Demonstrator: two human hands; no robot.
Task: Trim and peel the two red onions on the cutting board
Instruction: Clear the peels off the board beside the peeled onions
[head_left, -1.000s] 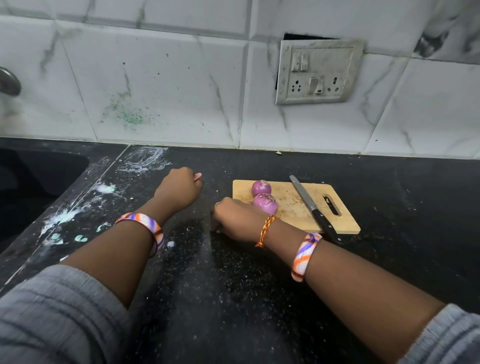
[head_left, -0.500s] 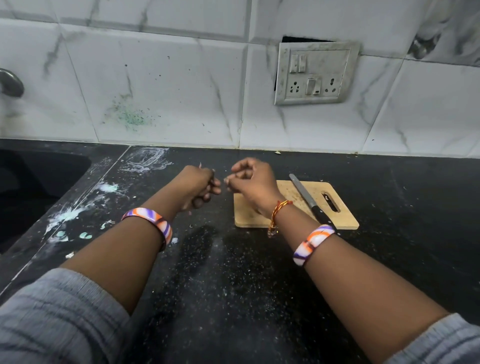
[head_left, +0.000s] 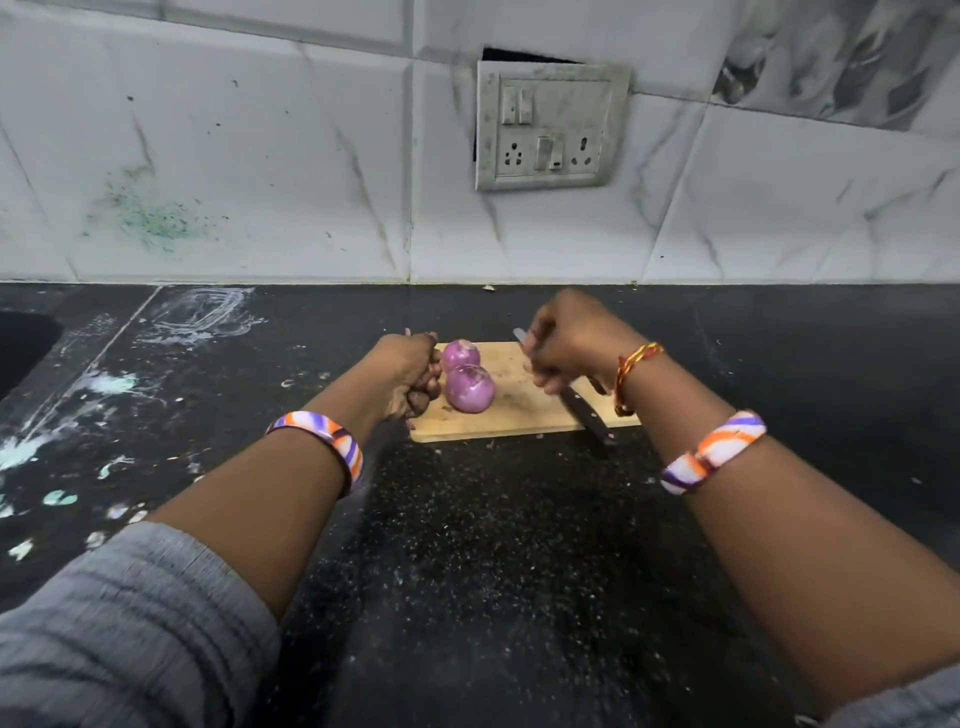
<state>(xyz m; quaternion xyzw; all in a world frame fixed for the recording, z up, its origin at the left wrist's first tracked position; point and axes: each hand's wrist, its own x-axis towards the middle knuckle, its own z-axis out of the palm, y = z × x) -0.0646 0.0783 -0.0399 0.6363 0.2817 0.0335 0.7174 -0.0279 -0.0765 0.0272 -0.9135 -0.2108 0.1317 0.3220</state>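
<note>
Fingers of my right hand (head_left: 566, 348) curl over the black-handled steel knife (head_left: 582, 408), left hand (head_left: 410, 376) fisted w/ scraps maybe, beside two purple-red round onions (head_left: 470, 387): grip handle firmly b4 trimming.

One view only, a wide-angle camera on the person's head, looking forward and down across the black worktop (head_left: 467, 545) toward the tiled wall (head_left: 260, 156). Both forearms run up from the bottom corners, so the lens sits close above them. The cutting board (head_left: 519, 415) lies mid-frame, near but beyond the wrists. The socket plate (head_left: 550, 124) on the wall sits high, right of centre. Straight lines bend at the edges.
</note>
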